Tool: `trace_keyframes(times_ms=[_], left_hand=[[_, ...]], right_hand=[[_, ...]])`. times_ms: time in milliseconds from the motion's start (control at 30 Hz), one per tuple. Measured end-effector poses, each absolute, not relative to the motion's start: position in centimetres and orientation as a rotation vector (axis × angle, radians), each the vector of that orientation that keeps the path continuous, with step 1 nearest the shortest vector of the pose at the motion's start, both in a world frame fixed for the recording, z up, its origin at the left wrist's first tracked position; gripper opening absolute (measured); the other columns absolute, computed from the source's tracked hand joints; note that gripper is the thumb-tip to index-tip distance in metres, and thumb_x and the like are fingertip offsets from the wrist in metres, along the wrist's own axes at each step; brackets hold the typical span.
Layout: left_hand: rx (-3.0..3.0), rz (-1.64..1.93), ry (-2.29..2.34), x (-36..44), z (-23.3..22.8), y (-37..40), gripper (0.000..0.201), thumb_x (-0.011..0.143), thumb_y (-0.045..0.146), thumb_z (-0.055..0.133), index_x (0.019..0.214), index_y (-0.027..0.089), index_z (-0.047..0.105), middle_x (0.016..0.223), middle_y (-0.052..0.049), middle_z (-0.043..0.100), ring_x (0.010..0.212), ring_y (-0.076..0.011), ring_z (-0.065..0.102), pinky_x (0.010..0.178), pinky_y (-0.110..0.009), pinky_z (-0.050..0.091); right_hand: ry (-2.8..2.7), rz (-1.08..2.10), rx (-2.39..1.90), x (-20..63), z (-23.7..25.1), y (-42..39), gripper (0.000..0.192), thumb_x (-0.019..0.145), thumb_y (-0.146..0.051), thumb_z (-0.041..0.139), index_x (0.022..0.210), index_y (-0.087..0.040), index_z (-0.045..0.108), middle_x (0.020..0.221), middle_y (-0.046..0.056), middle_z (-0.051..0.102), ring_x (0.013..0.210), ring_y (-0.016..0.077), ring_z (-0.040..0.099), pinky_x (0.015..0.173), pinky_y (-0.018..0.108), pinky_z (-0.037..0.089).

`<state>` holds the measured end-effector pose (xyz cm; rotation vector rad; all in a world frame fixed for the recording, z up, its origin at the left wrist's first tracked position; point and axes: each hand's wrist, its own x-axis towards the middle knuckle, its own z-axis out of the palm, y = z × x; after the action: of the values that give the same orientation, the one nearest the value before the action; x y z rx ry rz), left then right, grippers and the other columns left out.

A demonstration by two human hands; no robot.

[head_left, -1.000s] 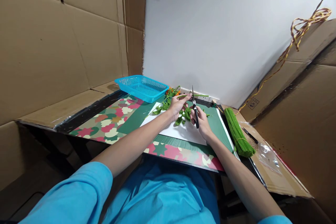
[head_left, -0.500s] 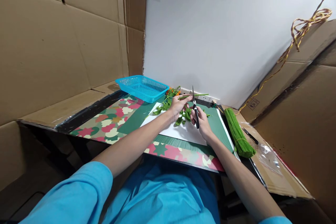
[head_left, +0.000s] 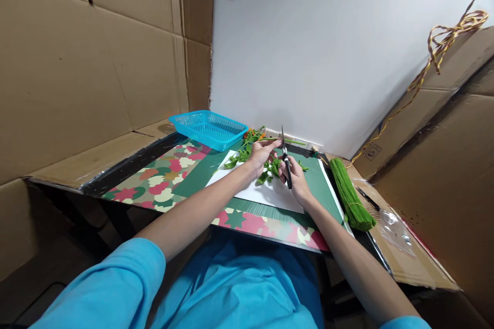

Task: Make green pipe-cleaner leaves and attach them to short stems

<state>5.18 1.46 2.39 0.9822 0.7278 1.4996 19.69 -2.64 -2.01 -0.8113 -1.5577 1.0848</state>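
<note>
Hardly anything has shifted since a second ago: the scissors (head_left: 286,160) have tipped a touch nearer the green stem (head_left: 287,141), and both hands have kept their places over the white sheet (head_left: 266,193).

Nearest that sheet, the right hand (head_left: 295,177) has its fingers closed around the black scissor handles, blades pointing up and away. Just left of it, the left hand (head_left: 261,154) pinches the stem, fingers together on it, holding it level above the sheet's far edge so that it crosses the blades. I judge the cut not yet made (whether the blades are parted is too small to tell). Green leaf pieces (head_left: 270,169) lie on the sheet between the hands, so some trimming looks done.

Right of the sheet lies a bundle of green sticks (head_left: 349,195) on the counter (head_left: 162,180). Beyond the sheet's left corner sits a blue basket (head_left: 208,127), well apart; nothing blocks the hands.
</note>
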Motion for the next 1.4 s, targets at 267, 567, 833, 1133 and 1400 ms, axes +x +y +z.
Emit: trace_keyframes(times_ms=[267,567,833,1133,1400], left_hand=[[0.974,1.512,0.743,5.22,2.27,1.53,0.035,0.064,0.031,0.096,0.086,0.013,0.078,0.073,-0.002,0.071,0.047,-0.0068,0.053,0.04,-0.022,0.03],[0.979,1.514,0.738,5.41,2.57,1.02,0.024,0.07,0.023,0.09,0.088,0.013,0.078,0.085,-0.008,0.077,0.053,-0.011,0.066,0.038,-0.02,0.031],[0.977,1.526,0.76,5.49,2.72,0.81,0.018,0.075,0.016,0.085,0.09,0.012,0.077,0.084,-0.008,0.076,0.056,-0.0135,0.069,0.038,-0.02,0.036],[0.967,1.536,0.79,5.51,2.76,0.75,0.021,0.074,0.017,0.087,0.091,0.012,0.078,0.087,-0.009,0.078,0.058,-0.0131,0.07,0.039,-0.019,0.037],[0.973,1.507,0.767,5.43,2.92,0.82,0.013,0.079,0.011,0.082,0.091,0.012,0.077,0.084,-0.008,0.078,0.059,-0.0126,0.069,0.041,-0.019,0.039]], right_hand=[[-1.559,1.088,-0.797,19.63,-1.86,-2.78,0.043,0.092,-0.065,0.068,0.106,-0.026,0.058,0.074,-0.004,0.052,0.06,0.0142,0.044,0.056,0.028,0.036],[-1.589,1.063,-0.801,19.61,-2.38,-2.5,0.043,0.094,-0.068,0.065,0.106,-0.028,0.056,0.076,-0.004,0.052,0.062,0.0154,0.045,0.059,0.028,0.038],[-1.582,1.072,-0.799,19.67,-2.71,-2.3,0.046,0.093,-0.07,0.065,0.102,-0.027,0.053,0.075,-0.004,0.053,0.062,0.0149,0.046,0.058,0.028,0.038],[-1.583,1.068,-0.792,19.56,-2.33,-2.53,0.047,0.092,-0.07,0.066,0.101,-0.026,0.052,0.075,-0.004,0.053,0.062,0.0145,0.045,0.058,0.028,0.038],[-1.596,1.067,-0.806,19.6,-2.12,-2.68,0.043,0.094,-0.067,0.064,0.104,-0.026,0.051,0.075,-0.005,0.051,0.062,0.0149,0.044,0.061,0.029,0.036]])
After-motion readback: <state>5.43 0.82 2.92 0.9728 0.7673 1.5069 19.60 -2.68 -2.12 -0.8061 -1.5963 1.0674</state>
